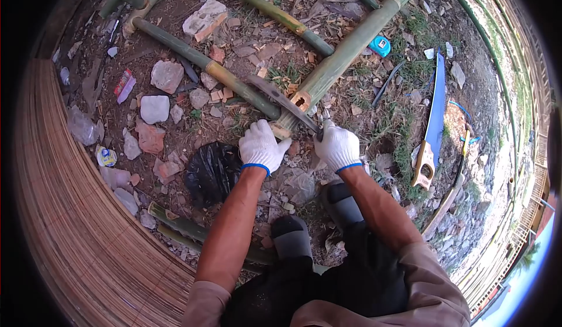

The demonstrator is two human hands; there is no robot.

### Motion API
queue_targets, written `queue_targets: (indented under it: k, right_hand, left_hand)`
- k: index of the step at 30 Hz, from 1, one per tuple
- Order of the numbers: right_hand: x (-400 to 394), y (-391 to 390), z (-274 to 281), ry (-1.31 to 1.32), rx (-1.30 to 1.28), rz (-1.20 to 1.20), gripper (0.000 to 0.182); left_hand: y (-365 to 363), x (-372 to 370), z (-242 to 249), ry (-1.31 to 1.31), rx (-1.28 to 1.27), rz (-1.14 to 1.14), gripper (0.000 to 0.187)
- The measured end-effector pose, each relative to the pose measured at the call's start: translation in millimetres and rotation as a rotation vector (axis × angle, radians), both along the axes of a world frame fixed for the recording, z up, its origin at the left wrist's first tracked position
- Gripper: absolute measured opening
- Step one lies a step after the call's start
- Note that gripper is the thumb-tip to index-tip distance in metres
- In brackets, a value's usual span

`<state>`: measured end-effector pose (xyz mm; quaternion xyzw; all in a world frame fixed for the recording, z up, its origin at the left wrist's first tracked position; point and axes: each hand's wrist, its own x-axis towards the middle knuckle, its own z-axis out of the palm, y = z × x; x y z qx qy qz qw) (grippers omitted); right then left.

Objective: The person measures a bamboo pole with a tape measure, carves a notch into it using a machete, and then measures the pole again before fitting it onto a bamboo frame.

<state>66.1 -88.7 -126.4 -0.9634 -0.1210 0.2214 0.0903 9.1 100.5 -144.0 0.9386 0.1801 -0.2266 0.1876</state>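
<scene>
My right hand (336,145), in a white glove with a blue cuff, is wrapped round the handle end of a long dark blade (284,100). The blade lies slantwise across the end of a thick green bamboo pole (345,56), beside a cut hole in it. My left hand (261,147), gloved the same way, rests at the pole's near end with its thumb apart; its fingertips are partly hidden against the bamboo. A thinner bamboo pole (234,84) meets the thick one from the left, close to the blade.
A blue handsaw (434,116) and a turquoise tape measure (380,46) lie on the right. Stones such as a pale one (154,109), a black plastic bag (212,175) and cut bamboo (181,224) are around my feet. Stacked slats (70,198) line the left.
</scene>
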Motion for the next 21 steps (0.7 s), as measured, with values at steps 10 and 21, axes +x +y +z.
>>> queue_targets:
  k: [10, 21]
  right_hand:
    - [11, -26, 20, 0.079, -0.031, 0.015, 0.032]
    - [7, -9, 39, -0.051, 0.073, 0.086, 0.029]
  left_hand:
    - [-2, -6, -11, -0.117, 0.061, -0.011, 0.070]
    - [1, -8, -16, -0.043, 0.012, 0.012, 0.078]
